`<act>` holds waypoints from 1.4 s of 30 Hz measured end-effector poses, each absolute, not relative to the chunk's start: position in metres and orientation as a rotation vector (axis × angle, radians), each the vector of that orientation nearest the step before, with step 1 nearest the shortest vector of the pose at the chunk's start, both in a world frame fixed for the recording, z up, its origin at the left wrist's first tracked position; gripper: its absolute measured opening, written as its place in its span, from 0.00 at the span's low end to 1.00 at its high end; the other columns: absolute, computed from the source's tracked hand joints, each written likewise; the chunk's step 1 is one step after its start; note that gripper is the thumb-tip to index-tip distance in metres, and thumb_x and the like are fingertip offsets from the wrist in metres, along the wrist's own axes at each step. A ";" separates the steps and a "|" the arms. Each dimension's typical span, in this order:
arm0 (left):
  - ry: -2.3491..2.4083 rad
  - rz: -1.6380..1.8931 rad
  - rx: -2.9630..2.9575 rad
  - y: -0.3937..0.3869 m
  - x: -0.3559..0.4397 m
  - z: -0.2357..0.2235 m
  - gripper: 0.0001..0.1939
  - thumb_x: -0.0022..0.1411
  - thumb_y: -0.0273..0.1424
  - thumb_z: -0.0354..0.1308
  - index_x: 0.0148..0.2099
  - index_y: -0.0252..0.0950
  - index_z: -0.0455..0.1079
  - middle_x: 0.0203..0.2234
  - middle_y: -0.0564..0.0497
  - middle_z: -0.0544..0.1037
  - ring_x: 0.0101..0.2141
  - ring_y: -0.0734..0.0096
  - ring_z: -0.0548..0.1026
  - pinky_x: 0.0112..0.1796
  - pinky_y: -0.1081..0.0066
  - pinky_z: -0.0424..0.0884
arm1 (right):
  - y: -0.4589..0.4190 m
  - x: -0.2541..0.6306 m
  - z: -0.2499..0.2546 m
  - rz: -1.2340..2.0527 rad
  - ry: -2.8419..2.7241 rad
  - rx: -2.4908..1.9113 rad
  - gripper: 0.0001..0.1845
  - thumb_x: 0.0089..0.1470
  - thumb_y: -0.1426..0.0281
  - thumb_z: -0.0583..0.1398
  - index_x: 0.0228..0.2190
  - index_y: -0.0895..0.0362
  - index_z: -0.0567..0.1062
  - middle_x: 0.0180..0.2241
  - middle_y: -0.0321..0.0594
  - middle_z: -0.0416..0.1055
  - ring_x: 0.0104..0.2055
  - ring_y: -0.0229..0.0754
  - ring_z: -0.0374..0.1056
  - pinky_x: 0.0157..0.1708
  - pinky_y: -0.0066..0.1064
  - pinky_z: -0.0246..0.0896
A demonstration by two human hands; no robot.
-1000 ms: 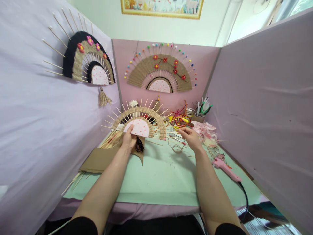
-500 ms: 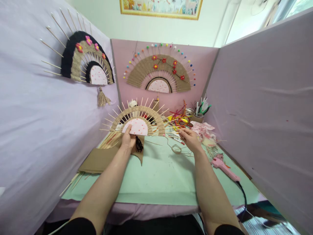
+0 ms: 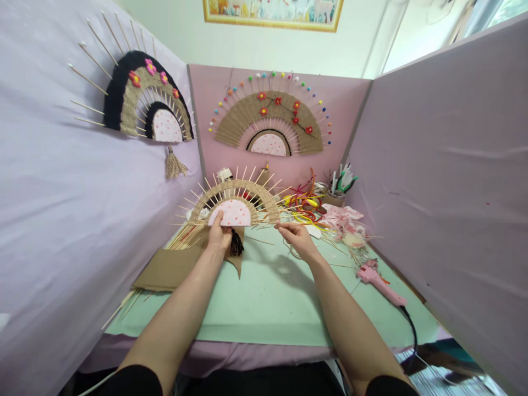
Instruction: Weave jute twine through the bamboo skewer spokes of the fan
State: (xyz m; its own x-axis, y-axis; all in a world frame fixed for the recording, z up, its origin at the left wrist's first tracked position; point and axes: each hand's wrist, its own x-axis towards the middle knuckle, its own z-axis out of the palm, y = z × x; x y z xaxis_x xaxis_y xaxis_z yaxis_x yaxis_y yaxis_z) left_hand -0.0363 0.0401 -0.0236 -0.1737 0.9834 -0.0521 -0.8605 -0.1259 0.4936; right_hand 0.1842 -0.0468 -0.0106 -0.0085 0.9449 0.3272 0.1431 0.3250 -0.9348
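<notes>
My left hand (image 3: 218,234) holds a half-round woven fan (image 3: 268,198) upright above the table, thumb on its pink dotted centre panel (image 3: 233,213). Thin sticks radiate from the fan through a band of woven tan twine. A black tassel (image 3: 236,242) hangs below, beside my left hand. At the fan's lower right corner, my right hand (image 3: 299,240) is closed in a pinch on the twine, fingertips touching the corner. A loose loop of twine (image 3: 293,252) shows partly behind my right hand.
A pink glue gun (image 3: 381,283) lies at the right, its cord running off the table. Brown cardboard (image 3: 165,270) and sticks lie left. Colourful pipe cleaners (image 3: 311,201), pink scraps (image 3: 344,220) and a tool holder (image 3: 334,199) stand behind. Finished fans (image 3: 268,118) hang on the partitions.
My right hand has moved left, from the stick ends beside the fan to its lower right corner. The fan, still in my left hand, has shifted very slightly.
</notes>
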 end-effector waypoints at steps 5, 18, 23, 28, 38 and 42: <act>0.480 1.698 0.313 0.041 -0.040 -0.023 0.08 0.57 0.24 0.56 0.40 0.32 0.72 0.36 0.48 0.79 0.37 0.73 0.76 0.43 0.73 0.72 | -0.046 0.186 -0.011 0.857 -1.431 -1.070 0.22 0.47 0.58 0.59 0.39 0.61 0.76 0.16 0.31 0.57 0.20 0.32 0.46 0.19 0.27 0.40; 0.501 1.712 0.275 0.042 -0.042 -0.021 0.08 0.56 0.24 0.57 0.40 0.33 0.72 0.37 0.48 0.79 0.37 0.74 0.77 0.41 0.74 0.72 | -0.045 0.201 -0.010 0.724 -1.476 -1.132 0.18 0.46 0.58 0.59 0.30 0.60 0.75 0.18 0.32 0.58 0.21 0.33 0.51 0.21 0.27 0.47; 0.536 1.690 0.305 0.043 -0.042 -0.022 0.09 0.56 0.24 0.57 0.41 0.33 0.71 0.38 0.47 0.79 0.38 0.72 0.76 0.39 0.75 0.73 | -0.051 0.219 -0.003 0.700 -1.497 -1.157 0.17 0.46 0.61 0.59 0.34 0.60 0.76 0.23 0.36 0.65 0.25 0.35 0.57 0.24 0.27 0.51; 0.524 1.680 0.344 0.046 -0.041 -0.026 0.09 0.56 0.24 0.57 0.41 0.31 0.71 0.39 0.45 0.78 0.39 0.71 0.76 0.43 0.71 0.72 | -0.060 0.236 0.001 0.641 -1.466 -1.234 0.15 0.45 0.60 0.59 0.31 0.59 0.75 0.22 0.35 0.65 0.23 0.35 0.56 0.23 0.27 0.51; 0.555 1.686 0.256 0.042 -0.038 -0.025 0.10 0.57 0.23 0.57 0.43 0.33 0.71 0.37 0.46 0.79 0.39 0.72 0.76 0.43 0.73 0.72 | -0.069 0.246 0.002 0.398 -1.482 -1.311 0.17 0.47 0.58 0.58 0.29 0.60 0.76 0.22 0.40 0.68 0.23 0.37 0.58 0.23 0.29 0.53; 0.569 1.702 0.265 0.041 -0.037 -0.025 0.10 0.57 0.23 0.57 0.42 0.33 0.71 0.38 0.46 0.78 0.39 0.72 0.76 0.44 0.72 0.71 | -0.072 0.232 0.003 0.368 -1.535 -1.280 0.16 0.48 0.58 0.58 0.27 0.59 0.76 0.24 0.41 0.70 0.24 0.38 0.59 0.24 0.29 0.53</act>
State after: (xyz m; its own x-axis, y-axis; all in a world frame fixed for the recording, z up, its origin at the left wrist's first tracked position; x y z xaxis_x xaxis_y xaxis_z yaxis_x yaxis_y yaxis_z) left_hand -0.0372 0.0413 -0.0245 -0.2148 0.9674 -0.1345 -0.8535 -0.1190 0.5072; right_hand 0.2322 -0.0724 0.0031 0.1284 0.8498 0.5113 0.5255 0.3789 -0.7618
